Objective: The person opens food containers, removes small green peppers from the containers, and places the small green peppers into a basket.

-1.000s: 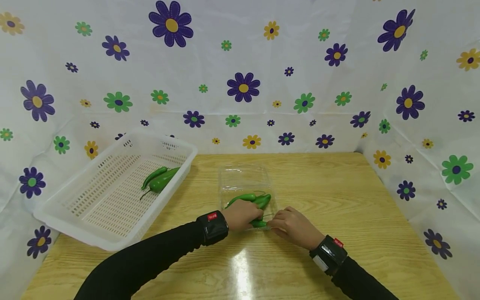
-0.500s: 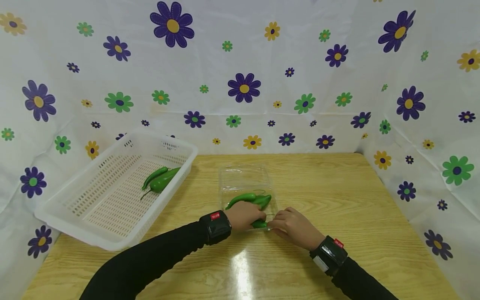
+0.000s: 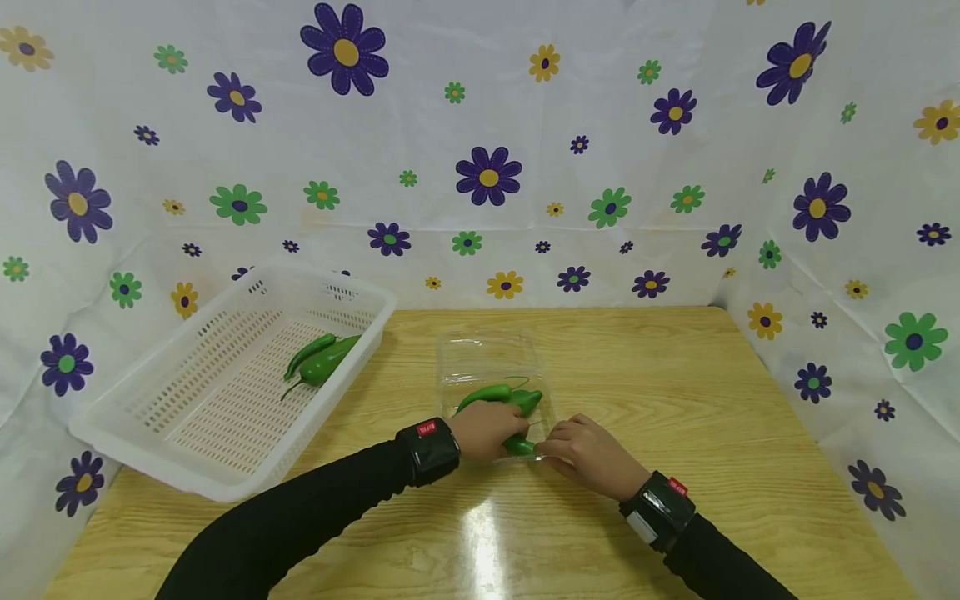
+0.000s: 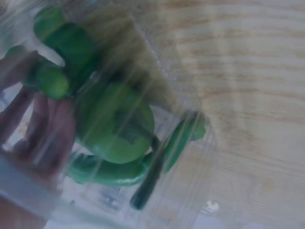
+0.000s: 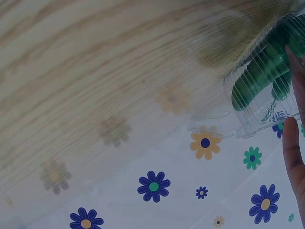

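Note:
A clear plastic box (image 3: 491, 358) with its lid folded back lies on the table, holding several green peppers. A curved green chili (image 3: 483, 394) and a wider green pepper (image 3: 527, 402) lie towards its back. My left hand (image 3: 483, 431) reaches inside and grips a green pepper (image 4: 50, 81) near the front; part of that pepper is hidden by the fingers. In the left wrist view, a round pepper (image 4: 114, 126) with a thick stem shows through the plastic. My right hand (image 3: 588, 454) pinches the box's front right edge, its thumb (image 5: 291, 143) on the rim.
On the left a white perforated basket (image 3: 187, 454) holds a slim green chili (image 3: 309, 354) and a larger green pepper (image 3: 326, 362). The wooden table (image 3: 645, 358) meets a flower-patterned cloth (image 3: 420, 125) at the back and sides.
My left hand has shifted slightly within the box, and the peppers under and behind it have moved a little. The right hand keeps its place on the box's edge.

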A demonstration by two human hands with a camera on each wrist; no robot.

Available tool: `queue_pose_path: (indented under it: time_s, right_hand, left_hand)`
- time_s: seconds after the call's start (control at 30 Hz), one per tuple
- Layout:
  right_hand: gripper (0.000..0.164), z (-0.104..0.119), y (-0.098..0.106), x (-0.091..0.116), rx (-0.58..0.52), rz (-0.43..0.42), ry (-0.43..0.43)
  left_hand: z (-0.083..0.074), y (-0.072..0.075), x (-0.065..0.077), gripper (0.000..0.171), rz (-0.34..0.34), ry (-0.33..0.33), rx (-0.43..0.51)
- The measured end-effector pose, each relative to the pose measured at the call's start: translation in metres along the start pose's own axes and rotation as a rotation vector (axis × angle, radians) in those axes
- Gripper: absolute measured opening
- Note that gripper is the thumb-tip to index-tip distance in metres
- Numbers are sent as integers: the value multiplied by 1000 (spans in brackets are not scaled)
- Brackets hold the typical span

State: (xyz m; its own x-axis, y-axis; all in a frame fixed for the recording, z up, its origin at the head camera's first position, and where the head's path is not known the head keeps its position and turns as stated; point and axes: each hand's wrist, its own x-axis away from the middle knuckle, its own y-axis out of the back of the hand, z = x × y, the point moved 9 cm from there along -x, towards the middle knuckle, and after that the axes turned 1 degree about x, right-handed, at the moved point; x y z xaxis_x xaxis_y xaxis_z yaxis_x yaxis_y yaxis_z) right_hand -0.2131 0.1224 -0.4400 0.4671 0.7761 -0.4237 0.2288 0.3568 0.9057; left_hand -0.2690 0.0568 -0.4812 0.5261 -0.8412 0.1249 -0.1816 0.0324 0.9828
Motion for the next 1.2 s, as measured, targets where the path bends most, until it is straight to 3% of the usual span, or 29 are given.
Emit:
queue_pose_path:
  time_s: [0.6, 0.8, 1.2]
  right_hand:
    - [21, 0, -1, 0, -8, 10, -12]
    - [22, 0, 1, -1, -3, 7, -19]
    - [23, 0, 1, 0, -6, -23, 2]
  left_hand:
    - [2, 3, 4, 15, -25, 11, -1]
    - [5, 3, 4, 17, -11, 33, 32]
    - [17, 16, 7, 29, 21, 93, 119]
